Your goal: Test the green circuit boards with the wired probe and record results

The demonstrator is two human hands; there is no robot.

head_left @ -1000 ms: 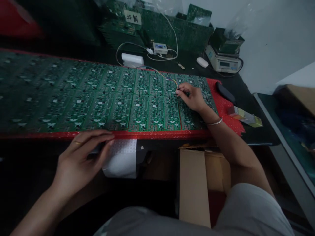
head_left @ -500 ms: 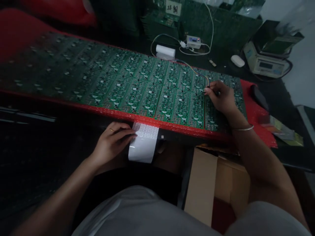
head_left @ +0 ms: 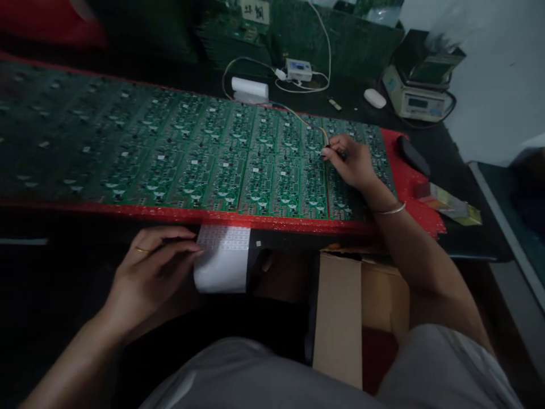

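Note:
My left hand [head_left: 149, 270] is at the left edge of a white label sheet [head_left: 223, 264], its thumb and fingertips close together at that edge. The sheet hangs over the table's front edge, with rows of small labels on its upper part. My right hand [head_left: 351, 162] is above the green circuit boards [head_left: 255, 170], pinching a small dark connector [head_left: 327, 149] at the end of a thin multicoloured cable [head_left: 300, 116]. Its fingers partly hide the connector, so I cannot tell whether it touches a board. The boards lie side by side in panels on red bubble wrap [head_left: 276, 223].
The cable leads to a small white box [head_left: 298, 69] with a display. Behind are a white roll [head_left: 250, 87], a white mouse-shaped object [head_left: 374, 98] and a scale [head_left: 419, 102]. A dark oval object [head_left: 413, 154] lies at right. An open cardboard box [head_left: 340, 318] stands below the table edge.
The view has turned, so the scene sits further left. Both hands keep nearly the same places, the left at the label sheet and the right on the connector over the boards.

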